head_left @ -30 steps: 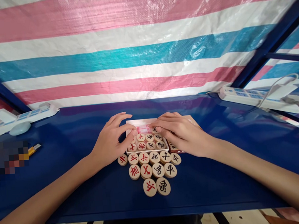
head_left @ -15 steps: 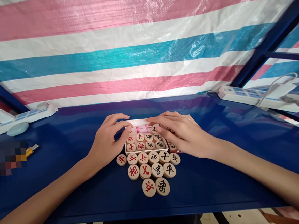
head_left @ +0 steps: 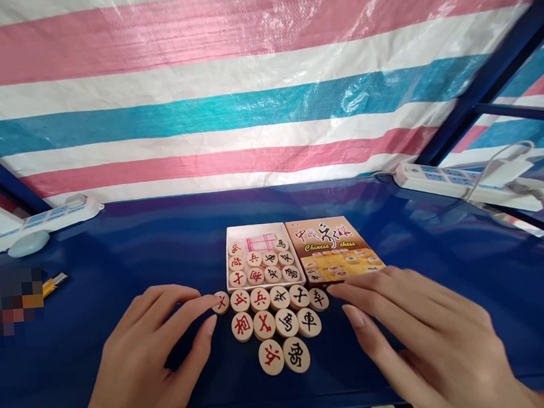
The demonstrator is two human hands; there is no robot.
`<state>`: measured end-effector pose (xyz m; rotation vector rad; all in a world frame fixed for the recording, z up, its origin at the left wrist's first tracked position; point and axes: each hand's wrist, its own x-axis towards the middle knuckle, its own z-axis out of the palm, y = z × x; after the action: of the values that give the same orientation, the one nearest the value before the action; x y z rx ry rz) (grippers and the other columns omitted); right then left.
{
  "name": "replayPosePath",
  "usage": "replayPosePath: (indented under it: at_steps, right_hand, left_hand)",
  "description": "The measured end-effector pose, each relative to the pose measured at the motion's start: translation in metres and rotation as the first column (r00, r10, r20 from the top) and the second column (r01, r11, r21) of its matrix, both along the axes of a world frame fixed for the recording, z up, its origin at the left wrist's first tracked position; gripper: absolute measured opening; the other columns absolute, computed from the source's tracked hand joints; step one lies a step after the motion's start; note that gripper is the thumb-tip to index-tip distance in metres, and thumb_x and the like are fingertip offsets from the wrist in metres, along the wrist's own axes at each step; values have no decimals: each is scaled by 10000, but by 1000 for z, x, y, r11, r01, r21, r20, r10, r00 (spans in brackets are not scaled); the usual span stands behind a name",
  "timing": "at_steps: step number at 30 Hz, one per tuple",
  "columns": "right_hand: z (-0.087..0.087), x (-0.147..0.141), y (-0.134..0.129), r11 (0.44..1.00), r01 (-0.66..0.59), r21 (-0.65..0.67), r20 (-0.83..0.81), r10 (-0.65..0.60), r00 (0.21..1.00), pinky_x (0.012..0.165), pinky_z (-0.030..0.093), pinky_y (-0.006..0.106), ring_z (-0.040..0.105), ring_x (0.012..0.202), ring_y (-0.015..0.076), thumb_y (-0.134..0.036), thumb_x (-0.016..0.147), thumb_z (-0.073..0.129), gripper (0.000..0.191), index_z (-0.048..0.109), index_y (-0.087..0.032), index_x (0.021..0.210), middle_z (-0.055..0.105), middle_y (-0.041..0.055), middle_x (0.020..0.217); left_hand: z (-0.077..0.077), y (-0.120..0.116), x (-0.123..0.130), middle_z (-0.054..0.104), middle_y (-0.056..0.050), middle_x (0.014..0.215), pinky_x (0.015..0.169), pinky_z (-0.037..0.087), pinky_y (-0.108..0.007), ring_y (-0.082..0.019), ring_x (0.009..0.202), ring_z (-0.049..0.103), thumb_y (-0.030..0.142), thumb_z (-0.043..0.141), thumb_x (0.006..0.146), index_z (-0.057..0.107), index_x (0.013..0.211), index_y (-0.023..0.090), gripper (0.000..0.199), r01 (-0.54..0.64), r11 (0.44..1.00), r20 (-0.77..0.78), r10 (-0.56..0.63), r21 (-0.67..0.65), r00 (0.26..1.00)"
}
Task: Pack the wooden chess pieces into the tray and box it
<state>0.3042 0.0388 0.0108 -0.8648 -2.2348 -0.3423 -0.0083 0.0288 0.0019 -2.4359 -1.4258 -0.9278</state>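
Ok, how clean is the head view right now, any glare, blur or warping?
Head view: bright sheen across the striped tarp and soft reflections on the blue table; wide-angle bending at the edges; the chess pieces read sharp; a pixelated patch at left; the power strip looks slightly smeared.

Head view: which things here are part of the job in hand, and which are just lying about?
In hand: left hand; right hand; loose chess pieces; open box part-filled with pieces; box lid.

Lying about: left power strip; right power strip; yellow utility knife; pale mouse.
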Motion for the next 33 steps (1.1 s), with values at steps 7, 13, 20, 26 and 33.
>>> replayPosePath:
  at_steps: [7, 13, 20, 26, 33]
  right_hand:
    - [-27, 15, -11, 973, 133, -186, 182, -99, 978, 824, 516, 401, 633, 1007, 237, -267, 968, 519, 411, 544, -190, 1371, 658, 79, 1175]
    - [-30, 23, -16, 967, 93, -238, 191, -48, 980, 773, 569, 357, 654, 971, 226, -267, 915, 597, 348, 594, -215, 1259, 652, 83, 1136]
    - [-40, 34, -28, 926, 221, -306, 155, -180, 971, 796, 600, 331, 671, 1015, 251, -437, 847, 682, 491, 582, -254, 1291, 651, 88, 1180]
    - [-17, 20, -14, 962, 70, -263, 35, -63, 997, 672, 588, 313, 695, 852, 210, -285, 887, 645, 264, 653, -233, 1146, 688, 68, 1044]
    - [25, -3, 37, 989, -74, -129, -55, 67, 996, 678, 534, 273, 682, 786, 157, -271, 842, 735, 275, 653, -221, 1100, 716, 16, 931]
  left_hand:
    - [-23, 3, -8, 594, -1, 1210, 853, 507, -324, -211, 1099, 555, 340, 531, 967, 587, 1213, 345, 253, -67, 978, -127, 42, -199, 991]
    - [-21, -9, -19, 587, 6, 1249, 865, 544, -260, -181, 1101, 594, 375, 567, 950, 562, 1212, 348, 264, -17, 962, -111, -14, -271, 994]
    - [-18, -19, -29, 578, -9, 1332, 890, 564, -246, -193, 1146, 620, 457, 610, 907, 559, 1215, 331, 337, -49, 942, -118, 10, -332, 993]
    - [-7, -5, -27, 642, -16, 1238, 819, 579, -277, -207, 1050, 654, 376, 659, 880, 624, 1078, 304, 214, 47, 963, -12, -52, -267, 999]
    - [40, 30, 7, 674, 11, 911, 640, 508, -279, -137, 748, 610, 268, 703, 825, 632, 1002, 259, 191, 168, 984, 292, -146, -52, 945]
